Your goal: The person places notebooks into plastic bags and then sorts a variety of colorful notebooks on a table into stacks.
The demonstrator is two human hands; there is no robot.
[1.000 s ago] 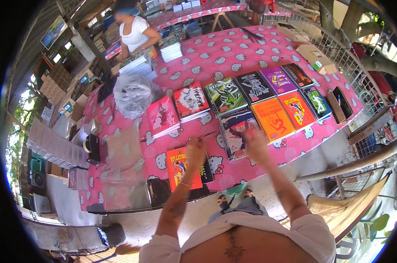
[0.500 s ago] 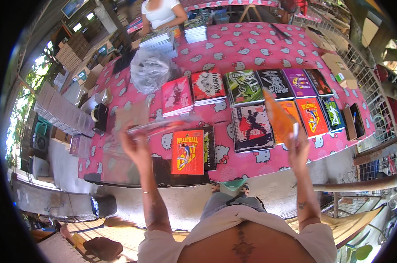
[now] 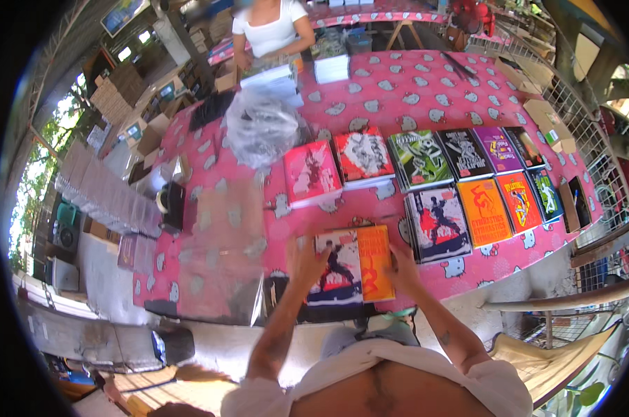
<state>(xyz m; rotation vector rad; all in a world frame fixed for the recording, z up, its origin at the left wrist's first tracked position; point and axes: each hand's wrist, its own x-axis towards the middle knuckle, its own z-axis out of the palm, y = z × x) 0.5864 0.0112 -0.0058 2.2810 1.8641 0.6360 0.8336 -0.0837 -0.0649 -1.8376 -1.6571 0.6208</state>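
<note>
Close to the table's near edge, my left hand grips the left side of a notebook with a dark figure on a white, red and blue cover. My right hand closes on the right edge of an orange notebook. The two notebooks lie side by side, the white one seeming to overlap the orange one. Whatever lies under them is hidden. Beyond my right hand stand stacks of matching notebooks, including a white-and-dark stack and an orange stack.
Clear plastic sheets lie left of my hands. Farther back are pink notebooks, red notebooks and a crumpled plastic bag. A black tape dispenser stands at the left edge. Across the table, a person handles paper stacks.
My right hand has brought the orange notebook leftward and down from the stacks. My left hand has moved right and nearer, and both notebooks now cover the spot where red and black ones lay.
</note>
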